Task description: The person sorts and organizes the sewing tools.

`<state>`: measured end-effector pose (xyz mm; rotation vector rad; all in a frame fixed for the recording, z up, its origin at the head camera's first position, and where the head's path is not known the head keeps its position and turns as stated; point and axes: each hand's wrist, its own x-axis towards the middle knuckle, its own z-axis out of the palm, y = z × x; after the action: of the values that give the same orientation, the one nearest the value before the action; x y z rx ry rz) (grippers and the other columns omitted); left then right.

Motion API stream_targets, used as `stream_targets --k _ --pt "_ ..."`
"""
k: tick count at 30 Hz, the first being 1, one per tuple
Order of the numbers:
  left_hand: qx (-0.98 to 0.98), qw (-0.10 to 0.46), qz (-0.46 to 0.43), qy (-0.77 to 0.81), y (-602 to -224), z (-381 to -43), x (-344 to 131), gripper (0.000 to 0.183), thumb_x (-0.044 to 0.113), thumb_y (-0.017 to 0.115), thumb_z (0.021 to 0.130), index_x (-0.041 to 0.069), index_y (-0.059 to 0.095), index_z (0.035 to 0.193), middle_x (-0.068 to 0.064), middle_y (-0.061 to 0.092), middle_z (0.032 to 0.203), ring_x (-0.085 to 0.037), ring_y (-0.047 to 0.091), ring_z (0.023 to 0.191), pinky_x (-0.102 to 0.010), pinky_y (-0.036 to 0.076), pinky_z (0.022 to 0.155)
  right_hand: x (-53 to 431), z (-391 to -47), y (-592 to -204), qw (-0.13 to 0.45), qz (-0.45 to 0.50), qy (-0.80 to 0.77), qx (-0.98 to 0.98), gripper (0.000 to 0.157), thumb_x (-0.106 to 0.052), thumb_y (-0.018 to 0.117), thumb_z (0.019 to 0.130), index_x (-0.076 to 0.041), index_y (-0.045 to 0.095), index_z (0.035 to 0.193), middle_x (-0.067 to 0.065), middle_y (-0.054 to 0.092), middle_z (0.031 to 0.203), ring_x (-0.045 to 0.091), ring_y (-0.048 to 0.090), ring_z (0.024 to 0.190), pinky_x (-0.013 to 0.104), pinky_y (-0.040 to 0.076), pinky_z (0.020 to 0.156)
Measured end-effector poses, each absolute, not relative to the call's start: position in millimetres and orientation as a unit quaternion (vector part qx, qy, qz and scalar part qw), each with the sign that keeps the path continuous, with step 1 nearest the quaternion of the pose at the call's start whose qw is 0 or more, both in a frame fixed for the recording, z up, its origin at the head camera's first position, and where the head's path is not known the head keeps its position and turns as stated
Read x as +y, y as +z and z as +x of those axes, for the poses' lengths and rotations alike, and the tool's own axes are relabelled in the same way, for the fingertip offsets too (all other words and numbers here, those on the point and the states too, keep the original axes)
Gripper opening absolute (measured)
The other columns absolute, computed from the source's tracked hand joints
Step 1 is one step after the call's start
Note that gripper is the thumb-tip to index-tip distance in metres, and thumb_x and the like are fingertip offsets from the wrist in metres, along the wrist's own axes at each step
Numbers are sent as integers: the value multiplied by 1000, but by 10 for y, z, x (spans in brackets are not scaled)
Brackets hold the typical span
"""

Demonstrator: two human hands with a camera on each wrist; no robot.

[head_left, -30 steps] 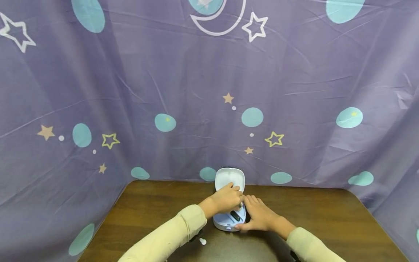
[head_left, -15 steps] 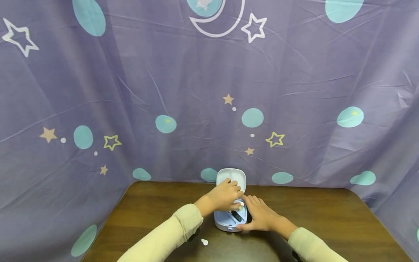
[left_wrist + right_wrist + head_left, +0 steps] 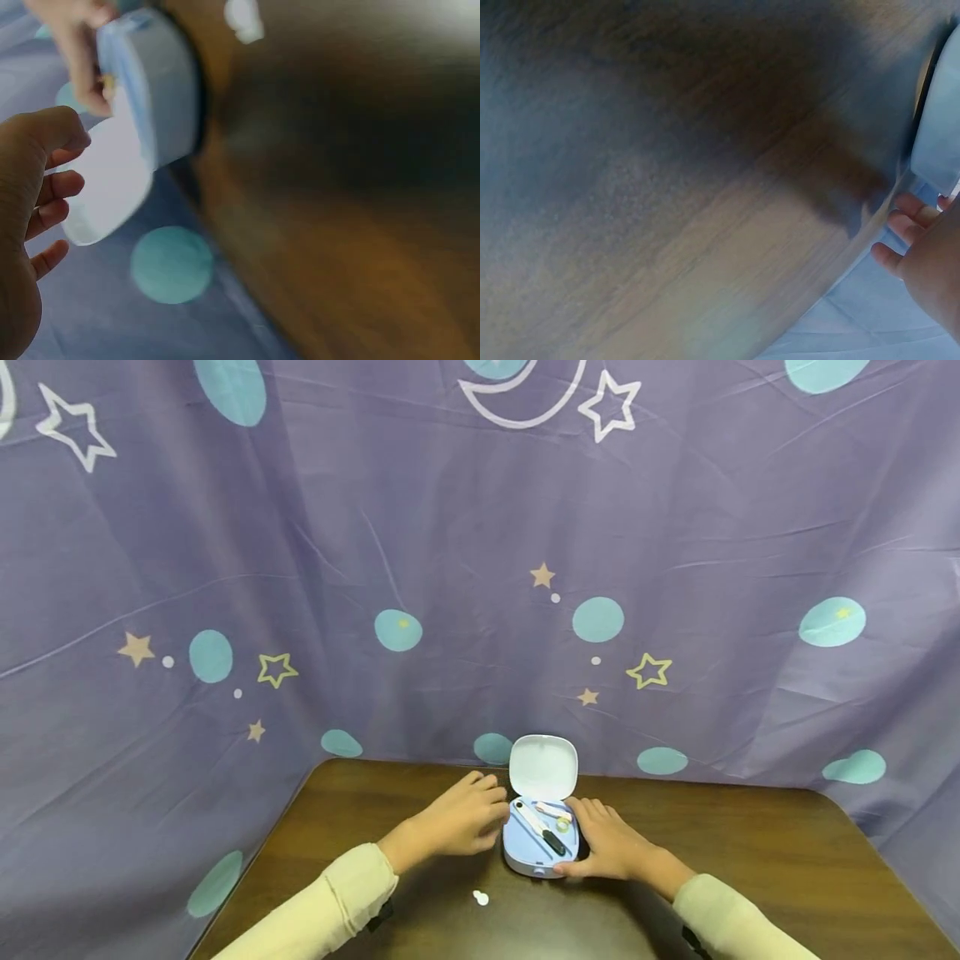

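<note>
A small case (image 3: 522,852), light blue inside with a white lid (image 3: 543,768) raised, stands on the table. In its tray lie a slim white tool with a black end (image 3: 553,842), a small yellowish round piece (image 3: 563,823) and a whitish strip (image 3: 553,811). My left hand (image 3: 461,817) hovers just left of the case, fingers loosely bent and holding nothing; the left wrist view shows this hand (image 3: 30,195) apart from it. With the thumb at the front and fingers at the back, my right hand (image 3: 611,843) grips the case's right side.
A small white piece (image 3: 481,897) lies on the brown table (image 3: 712,860) in front of the case. Behind the table hangs a purple curtain (image 3: 450,693) with stars and teal spots, close to the lid.
My left hand has come out from over the tray and moved left, uncovering the white tool lying inside. My right hand stays at the case. The head view has shifted slightly.
</note>
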<state>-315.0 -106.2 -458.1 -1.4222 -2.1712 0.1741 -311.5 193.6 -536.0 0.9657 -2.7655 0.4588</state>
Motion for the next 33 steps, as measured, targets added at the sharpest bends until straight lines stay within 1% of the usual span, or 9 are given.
stream_targets --k 3,6,9,13,17,24,33 --pt "-812 226 -532 82 -4681 -3037 -1211 16 32 78 78 23 69 88 11 62 86 -12 53 87 -30 44 82 1932 -3131 -5349 88 326 156 -928 105 -80 67 75 -3 45 143 9 57 124 23 54 115 51 46 95" --pt "-825 172 -530 93 -4777 -2934 -1315 18 37 78 79 24 71 90 12 63 90 -10 53 89 -28 43 82 1953 -3129 -5355 88 326 158 -928 105 -79 67 75 -2 45 142 8 57 122 23 54 114 51 47 94" --pt "-835 143 -523 96 -4835 -2871 -1390 22 41 80 78 24 73 91 13 62 90 -9 52 88 -26 42 81 1962 -3131 -5364 89 327 157 -928 106 -80 67 75 -2 45 143 8 57 122 22 54 113 51 48 94" --pt "-837 136 -522 89 -4861 -2837 -1426 26 44 83 74 24 74 88 13 60 86 -8 49 85 -25 38 77 1958 -3144 -5373 94 329 154 -927 107 -80 66 75 -1 44 143 9 57 123 23 54 114 51 48 94" --pt "-832 121 -534 87 -4904 -2823 -1398 25 45 84 73 28 75 89 16 58 84 -5 45 82 -22 35 75 1943 -3145 -5374 100 329 155 -926 107 -80 67 74 -1 45 143 10 58 122 24 55 114 50 48 94" --pt "-827 106 -545 95 -5003 -2837 -1325 22 45 86 71 34 76 87 20 56 81 -2 44 80 -22 35 76 1932 -3137 -5381 100 330 155 -926 106 -79 67 75 0 46 142 11 58 122 24 55 113 50 49 93" --pt "-825 99 -547 101 -5057 -2865 -1283 15 41 85 73 34 77 83 21 59 81 -2 45 81 -20 34 75 1946 -3147 -5374 95 326 156 -927 108 -80 67 74 0 45 143 10 57 123 24 55 114 50 49 93"
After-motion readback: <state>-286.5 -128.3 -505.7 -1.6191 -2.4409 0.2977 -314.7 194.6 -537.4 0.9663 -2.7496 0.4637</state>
